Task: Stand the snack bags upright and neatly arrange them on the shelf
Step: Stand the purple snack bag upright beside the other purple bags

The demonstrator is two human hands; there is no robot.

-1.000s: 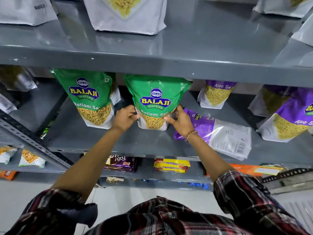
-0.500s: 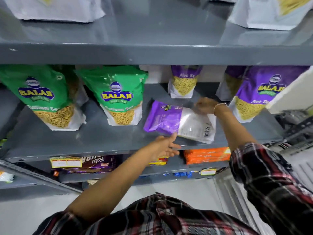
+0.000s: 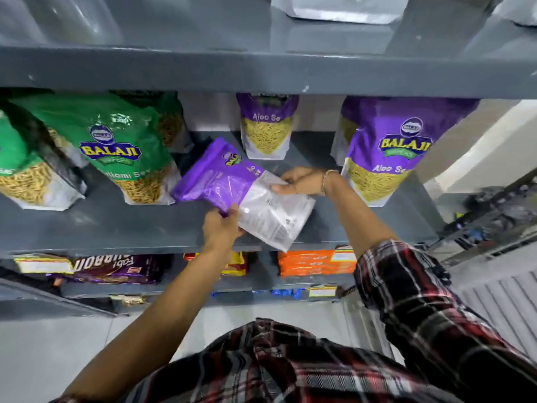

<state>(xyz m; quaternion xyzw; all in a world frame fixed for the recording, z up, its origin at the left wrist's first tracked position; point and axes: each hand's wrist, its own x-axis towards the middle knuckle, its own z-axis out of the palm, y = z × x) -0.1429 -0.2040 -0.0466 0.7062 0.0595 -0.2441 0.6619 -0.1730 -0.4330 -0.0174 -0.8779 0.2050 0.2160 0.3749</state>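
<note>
The left hand (image 3: 222, 228) pinches the near edge of a flat purple-and-white plastic snack bag (image 3: 242, 193), fingers closed over it where the purple print meets the white back panel. The right hand (image 3: 302, 181), a thin bracelet at its wrist, grips the far side of the white panel with thumb on top and fingers curled beneath. Both hands hold the same bag, which is tilted, its purple top end pointing up and left toward the back of the grey metal shelf (image 3: 116, 231), its white bottom corner hanging just over the front lip.

The bag shows its back: small printed text on the white part, a small yellow logo on the purple. To its left stands a green snack bag with a yellow logo (image 3: 128, 152), upright, with a second green bag (image 3: 26, 170) at the frame's left edge. Behind it a small purple bag (image 3: 267, 126) stands at the back; to the right a larger purple bag (image 3: 386, 152) stands upright near the front.

Half a second earlier the bag lay flat on the shelf, the left hand open and short of it, the right hand resting behind its far edge. Now both hands have closed on it and its purple end has come up off the shelf.
</note>
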